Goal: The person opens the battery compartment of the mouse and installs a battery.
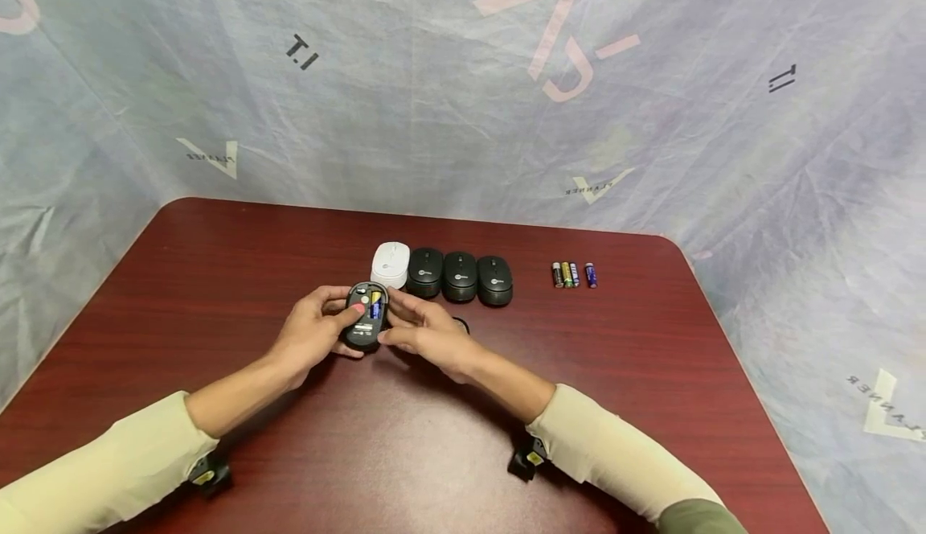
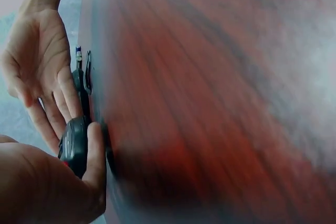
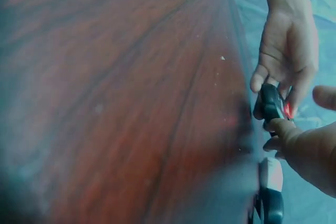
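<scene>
Bottom side up, a black computer mouse is held over the table, its battery compartment uncovered. A yellow-and-blue battery lies inside the compartment. My left hand grips the mouse from the left, thumb across its underside and fingers beneath. From the other side my right hand touches the mouse's edge with its fingertips; in the right wrist view its thumb stands away from the mouse. Just behind the right hand, a thin black curved piece peeks out, mostly hidden.
Beyond the hands, a white mouse and three black mice stand in a tight row. Several loose batteries lie to the right, with one blue battery slightly apart. Printed fabric hangs behind the red-brown table.
</scene>
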Available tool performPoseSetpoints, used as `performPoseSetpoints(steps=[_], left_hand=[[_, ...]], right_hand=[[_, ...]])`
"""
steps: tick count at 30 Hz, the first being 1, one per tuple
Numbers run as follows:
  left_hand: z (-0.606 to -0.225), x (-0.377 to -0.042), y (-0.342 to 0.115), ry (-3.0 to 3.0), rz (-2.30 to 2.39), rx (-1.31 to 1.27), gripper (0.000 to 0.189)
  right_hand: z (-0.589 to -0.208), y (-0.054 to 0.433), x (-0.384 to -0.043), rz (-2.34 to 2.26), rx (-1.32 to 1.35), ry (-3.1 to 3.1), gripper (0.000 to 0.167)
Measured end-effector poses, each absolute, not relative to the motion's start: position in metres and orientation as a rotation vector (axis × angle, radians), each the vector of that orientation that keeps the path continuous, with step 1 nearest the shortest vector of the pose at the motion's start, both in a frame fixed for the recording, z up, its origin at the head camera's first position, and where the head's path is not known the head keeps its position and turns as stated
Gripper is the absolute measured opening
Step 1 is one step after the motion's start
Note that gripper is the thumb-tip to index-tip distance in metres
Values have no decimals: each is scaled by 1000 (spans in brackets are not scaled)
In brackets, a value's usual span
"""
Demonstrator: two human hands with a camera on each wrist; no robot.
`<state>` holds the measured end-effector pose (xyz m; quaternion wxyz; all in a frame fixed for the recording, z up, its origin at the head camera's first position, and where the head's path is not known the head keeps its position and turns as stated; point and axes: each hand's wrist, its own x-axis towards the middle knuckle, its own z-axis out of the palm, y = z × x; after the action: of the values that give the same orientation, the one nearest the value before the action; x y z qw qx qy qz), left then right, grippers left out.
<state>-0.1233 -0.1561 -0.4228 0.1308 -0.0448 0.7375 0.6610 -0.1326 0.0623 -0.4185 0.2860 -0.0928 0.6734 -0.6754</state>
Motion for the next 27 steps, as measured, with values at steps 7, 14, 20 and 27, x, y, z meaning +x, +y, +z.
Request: performPoseSetpoints(steps=[7,14,20,27], left_hand=[[-420,-126,-172,2341,1736,-184,57],[-418,-134,-183,2227,1771,-163,71],[-416,-141,-193,2215,1738,-160,77],[-416,-151,-209,2240,1732,-181,76]], right_hand=[[-422,43,-136,-1819,-308,1678,103],[-425,22,-148,-1789,-362,1765,111],[-424,1,-154,-1790,-314,1805,116],[-420,-21,-159,-1781,-303,1829,118]])
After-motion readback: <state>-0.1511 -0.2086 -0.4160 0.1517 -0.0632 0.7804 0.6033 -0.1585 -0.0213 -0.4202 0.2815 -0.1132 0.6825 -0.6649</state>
